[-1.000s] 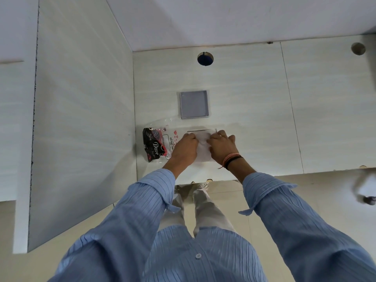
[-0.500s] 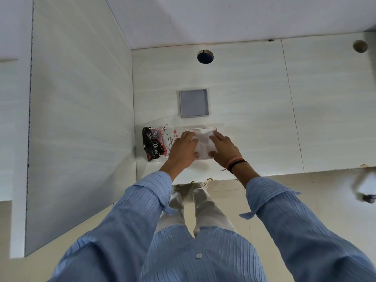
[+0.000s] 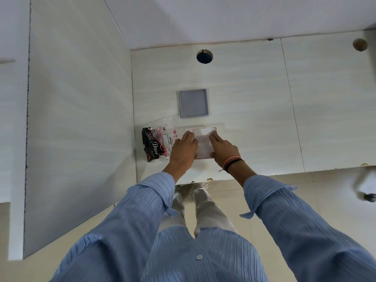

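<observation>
A white folded tissue lies on the pale desk, partly over a clear plastic tissue packet with a black and red printed end. My left hand rests flat on the tissue's left side, fingers straight. My right hand presses the tissue's right side with straight fingers, thumb at its near edge. Bands circle my right wrist.
A grey square lid lies just beyond the tissue. A round cable hole sits farther back, another hole at the far right. A side panel walls the desk's left. The desk's front edge runs under my wrists.
Both hands have uncurled and slid forward and apart across the tissue, which now lies flatter with more of it showing between them.
</observation>
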A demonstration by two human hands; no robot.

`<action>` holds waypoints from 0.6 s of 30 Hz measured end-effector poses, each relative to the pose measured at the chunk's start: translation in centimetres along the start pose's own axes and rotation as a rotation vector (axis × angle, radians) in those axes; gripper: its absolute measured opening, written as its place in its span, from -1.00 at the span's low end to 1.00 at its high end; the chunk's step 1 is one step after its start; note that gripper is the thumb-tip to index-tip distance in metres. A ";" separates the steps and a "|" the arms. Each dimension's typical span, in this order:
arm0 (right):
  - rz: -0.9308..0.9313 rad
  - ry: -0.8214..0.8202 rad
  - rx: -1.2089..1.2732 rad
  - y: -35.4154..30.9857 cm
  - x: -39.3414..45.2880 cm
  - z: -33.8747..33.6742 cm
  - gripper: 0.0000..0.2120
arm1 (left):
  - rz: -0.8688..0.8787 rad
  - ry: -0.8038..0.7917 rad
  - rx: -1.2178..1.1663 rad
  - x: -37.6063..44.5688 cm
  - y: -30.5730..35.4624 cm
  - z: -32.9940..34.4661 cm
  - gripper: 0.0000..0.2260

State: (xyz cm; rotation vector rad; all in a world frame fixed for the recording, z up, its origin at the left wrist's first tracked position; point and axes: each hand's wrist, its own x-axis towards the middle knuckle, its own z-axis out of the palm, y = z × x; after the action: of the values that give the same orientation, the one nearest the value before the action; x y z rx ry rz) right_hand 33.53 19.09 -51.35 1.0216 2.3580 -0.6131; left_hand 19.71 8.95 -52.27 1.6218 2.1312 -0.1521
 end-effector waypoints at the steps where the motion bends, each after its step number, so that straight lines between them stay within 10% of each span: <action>1: 0.002 0.012 -0.017 -0.2 0.1 0.3 -0.33 | -0.006 -0.010 0.003 0.1 0.2 0.0 -0.62; 18: -0.005 -0.028 -0.074 -0.7 1.7 0.3 -0.27 | -0.015 -0.030 0.031 1.5 0.5 0.3 -0.59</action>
State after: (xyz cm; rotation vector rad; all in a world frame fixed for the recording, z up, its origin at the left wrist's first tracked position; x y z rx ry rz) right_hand 32.10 19.41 -52.47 0.9683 2.3414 -0.5342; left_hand 19.94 10.34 -53.08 1.6116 2.1286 -0.2136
